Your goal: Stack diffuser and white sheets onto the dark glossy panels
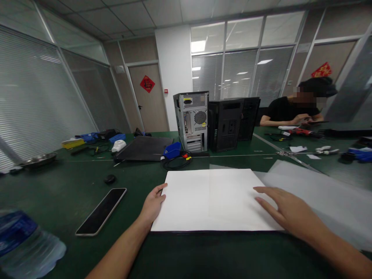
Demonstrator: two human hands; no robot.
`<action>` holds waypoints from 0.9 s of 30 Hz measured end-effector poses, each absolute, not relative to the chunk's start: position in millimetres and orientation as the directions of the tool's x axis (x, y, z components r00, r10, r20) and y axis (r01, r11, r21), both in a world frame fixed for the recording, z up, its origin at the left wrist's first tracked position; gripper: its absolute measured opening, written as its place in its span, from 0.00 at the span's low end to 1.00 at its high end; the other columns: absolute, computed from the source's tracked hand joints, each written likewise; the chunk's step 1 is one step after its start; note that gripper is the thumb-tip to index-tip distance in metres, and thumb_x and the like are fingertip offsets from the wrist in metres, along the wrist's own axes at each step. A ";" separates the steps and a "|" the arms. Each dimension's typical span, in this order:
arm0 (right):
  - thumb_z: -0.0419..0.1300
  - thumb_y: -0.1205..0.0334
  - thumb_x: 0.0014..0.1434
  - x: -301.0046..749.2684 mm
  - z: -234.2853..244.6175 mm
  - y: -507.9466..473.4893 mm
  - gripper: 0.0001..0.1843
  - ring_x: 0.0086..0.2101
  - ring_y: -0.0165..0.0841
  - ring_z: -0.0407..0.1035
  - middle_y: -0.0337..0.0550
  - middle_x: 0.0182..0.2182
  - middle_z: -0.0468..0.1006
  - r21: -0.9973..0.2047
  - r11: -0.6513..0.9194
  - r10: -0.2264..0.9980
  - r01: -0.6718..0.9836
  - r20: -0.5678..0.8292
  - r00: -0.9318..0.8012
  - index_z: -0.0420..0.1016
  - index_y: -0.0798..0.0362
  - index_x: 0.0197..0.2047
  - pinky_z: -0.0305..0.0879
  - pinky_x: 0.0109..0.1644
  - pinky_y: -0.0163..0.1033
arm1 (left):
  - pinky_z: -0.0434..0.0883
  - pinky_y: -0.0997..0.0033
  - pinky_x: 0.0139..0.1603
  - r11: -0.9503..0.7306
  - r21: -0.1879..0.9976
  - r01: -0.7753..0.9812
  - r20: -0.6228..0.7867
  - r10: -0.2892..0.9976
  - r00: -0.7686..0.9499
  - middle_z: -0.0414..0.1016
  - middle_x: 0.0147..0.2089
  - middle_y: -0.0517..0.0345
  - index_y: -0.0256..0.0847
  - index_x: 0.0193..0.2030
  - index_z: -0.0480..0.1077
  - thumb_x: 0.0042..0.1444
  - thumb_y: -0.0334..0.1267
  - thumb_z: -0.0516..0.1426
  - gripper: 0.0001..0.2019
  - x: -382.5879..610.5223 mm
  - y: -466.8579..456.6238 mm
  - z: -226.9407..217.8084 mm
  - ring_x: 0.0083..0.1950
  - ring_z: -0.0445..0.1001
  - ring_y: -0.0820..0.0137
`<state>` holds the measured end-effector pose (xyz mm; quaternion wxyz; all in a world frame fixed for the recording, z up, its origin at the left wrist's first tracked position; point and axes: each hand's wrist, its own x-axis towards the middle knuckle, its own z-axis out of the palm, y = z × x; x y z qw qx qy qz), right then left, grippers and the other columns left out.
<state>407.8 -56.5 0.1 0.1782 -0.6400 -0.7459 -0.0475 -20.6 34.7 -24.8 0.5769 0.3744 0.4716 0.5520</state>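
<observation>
A blank white notebook (188,201) lies open on the table in front of me, with a fold line down its middle and a dark cover edge showing below. My left hand (153,203) pinches its left edge, thumb on the page side. Over the right page's outer edge hovers or rests my right hand (286,205), fingers apart and holding nothing; whether it touches the paper I cannot tell. Beneath and beyond that hand spreads a translucent plastic sheet (316,190).
Left of me are a phone (101,212), a black mouse (109,179) and a water bottle (26,244). Computer cases (192,122) stand ahead beside a flat black panel (145,148) and a blue cable bundle (173,150). A person (290,110) sits at the far right near tools.
</observation>
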 end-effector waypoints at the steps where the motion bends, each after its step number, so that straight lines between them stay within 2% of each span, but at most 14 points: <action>1: 0.46 0.40 0.61 409.5 -2.0 -53.9 0.29 0.49 0.44 0.67 0.47 0.50 0.73 -0.103 0.119 0.943 0.988 0.323 -0.080 0.71 0.49 0.55 0.62 0.55 0.56 | 0.71 0.71 0.32 0.109 0.953 -0.283 -0.129 0.990 -0.054 0.78 0.45 0.47 0.35 0.49 0.69 0.38 0.23 0.59 0.26 -20.6 34.7 -24.7 0.34 0.78 0.66; 3: 0.45 0.40 0.61 412.4 -6.3 -48.7 0.30 0.45 0.46 0.69 0.51 0.46 0.75 -0.039 0.058 0.956 0.998 0.290 -0.044 0.75 0.52 0.49 0.64 0.51 0.58 | 0.71 0.71 0.33 0.106 0.954 -0.280 -0.127 0.990 -0.057 0.78 0.46 0.47 0.36 0.49 0.69 0.38 0.23 0.59 0.26 -20.5 34.7 -24.5 0.35 0.78 0.66; 5: 0.44 0.41 0.62 411.9 -9.1 -45.9 0.29 0.45 0.46 0.70 0.50 0.46 0.75 -0.031 0.080 0.966 0.996 0.248 -0.070 0.77 0.51 0.46 0.65 0.50 0.57 | 0.71 0.71 0.34 0.106 0.956 -0.274 -0.127 0.990 -0.060 0.78 0.46 0.48 0.36 0.48 0.70 0.37 0.23 0.60 0.26 -20.5 34.6 -24.0 0.35 0.78 0.67; 8: 0.45 0.42 0.63 404.4 -9.7 -47.1 0.27 0.51 0.42 0.67 0.45 0.52 0.73 -0.133 0.214 0.960 0.968 0.213 -0.183 0.73 0.48 0.53 0.63 0.56 0.54 | 0.70 0.71 0.34 0.107 0.960 -0.260 -0.127 0.990 -0.060 0.79 0.43 0.50 0.37 0.47 0.71 0.37 0.24 0.61 0.25 -20.7 34.3 -23.1 0.33 0.77 0.69; 11: 0.45 0.44 0.64 396.8 -10.2 -49.8 0.27 0.55 0.39 0.63 0.43 0.57 0.68 -0.250 0.305 0.938 0.919 0.245 -0.244 0.65 0.46 0.61 0.59 0.60 0.53 | 0.69 0.72 0.32 0.105 0.965 -0.240 -0.124 0.990 -0.067 0.79 0.38 0.53 0.37 0.47 0.71 0.38 0.25 0.61 0.24 -20.4 33.4 -21.8 0.29 0.75 0.71; 16: 0.47 0.42 0.62 397.2 -18.2 -47.5 0.28 0.54 0.43 0.64 0.47 0.54 0.71 -0.152 0.287 0.924 0.946 0.304 -0.232 0.71 0.49 0.56 0.59 0.59 0.57 | 0.68 0.73 0.29 0.108 0.972 -0.208 -0.126 0.989 -0.077 0.78 0.33 0.56 0.37 0.48 0.71 0.41 0.27 0.60 0.23 -19.1 30.3 -17.8 0.25 0.73 0.72; 21: 0.48 0.42 0.62 401.8 -21.5 -45.6 0.28 0.56 0.42 0.61 0.45 0.57 0.67 -0.156 0.309 0.931 0.938 0.252 -0.265 0.68 0.47 0.59 0.57 0.61 0.54 | 0.67 0.74 0.26 0.114 0.974 -0.193 -0.131 0.989 -0.074 0.76 0.26 0.61 0.36 0.49 0.71 0.42 0.24 0.58 0.24 -18.6 29.6 -15.9 0.21 0.71 0.73; 27: 0.47 0.41 0.62 399.3 -19.0 -48.4 0.30 0.61 0.40 0.55 0.42 0.62 0.61 -0.172 0.335 0.934 0.926 0.192 -0.302 0.63 0.46 0.63 0.51 0.66 0.54 | 0.68 0.74 0.28 0.125 0.969 -0.212 -0.144 0.986 -0.078 0.78 0.30 0.59 0.37 0.49 0.71 0.41 0.24 0.58 0.23 -19.0 33.4 -20.1 0.23 0.72 0.73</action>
